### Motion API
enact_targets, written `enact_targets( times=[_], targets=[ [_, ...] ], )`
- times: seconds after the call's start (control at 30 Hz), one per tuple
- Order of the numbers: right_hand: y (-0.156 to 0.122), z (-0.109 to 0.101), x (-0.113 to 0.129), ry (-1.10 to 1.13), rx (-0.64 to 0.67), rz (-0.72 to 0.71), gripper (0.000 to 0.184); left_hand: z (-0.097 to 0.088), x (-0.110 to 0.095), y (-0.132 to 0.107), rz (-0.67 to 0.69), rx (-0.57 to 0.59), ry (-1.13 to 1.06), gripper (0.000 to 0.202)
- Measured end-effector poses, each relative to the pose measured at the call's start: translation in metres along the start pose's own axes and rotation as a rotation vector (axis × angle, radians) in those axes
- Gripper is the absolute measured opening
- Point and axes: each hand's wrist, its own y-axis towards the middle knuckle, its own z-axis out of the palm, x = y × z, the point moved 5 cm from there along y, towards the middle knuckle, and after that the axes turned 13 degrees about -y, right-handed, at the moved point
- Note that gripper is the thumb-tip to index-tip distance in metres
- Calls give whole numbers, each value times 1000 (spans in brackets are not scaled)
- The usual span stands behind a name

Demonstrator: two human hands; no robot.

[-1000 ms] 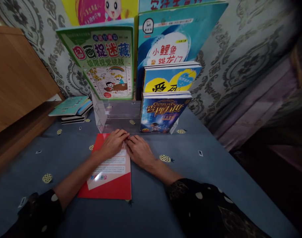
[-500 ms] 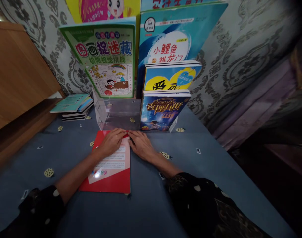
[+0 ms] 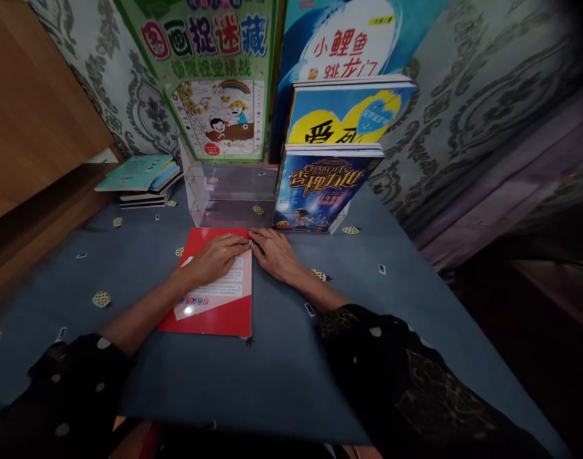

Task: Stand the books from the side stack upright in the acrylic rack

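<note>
A thin red book (image 3: 219,324) lies flat on the table, with a pale text panel on its upper face. Across its upper half rests my left hand (image 3: 217,258), the fingers closed together and reaching to the right edge. From the other side, my right hand (image 3: 275,255) comes to that same edge near the far corner, thumb and fingers drawn in. The fingertips of both hands meet there around a tiny pale spot, too small to name. My palms and the undersides of my fingers are hidden.
Behind the book stands a clear stepped rack (image 3: 229,213) holding a green picture book (image 3: 219,70), a blue-and-yellow book (image 3: 339,111) and a dark blue book (image 3: 320,191). Several books lie in a stack (image 3: 138,175) at the left, beside a wooden cabinet (image 3: 37,108). A patterned cloth covers the table (image 3: 253,382).
My view has tilted downward, so the rack sits higher in the picture. My left fingertips have slid slightly toward me along the red book's right edge. Both hands stay at that edge.
</note>
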Motion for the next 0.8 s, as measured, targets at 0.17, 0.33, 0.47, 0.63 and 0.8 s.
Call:
enact_targets(
  times=[0.17,0.33,0.47,0.63,0.8],
  targets=[
    [0,0,2,1,8,4,40,-2,-13,-6,11,14,-61,40],
    [-1,-1,3,-9,18,3,41,-2,-21,-14,3,34,-91,37],
    [-1,-2,3,-15,5,-9,41,-1,-29,-21,42,22,-117,38],
    [-1,-2,3,-31,-1,-11,44,-2,-44,-27,59,1,-124,38],
    [-1,-1,4,-37,-5,-11,44,-3,-63,-36,55,46,-143,41]
  ],
)
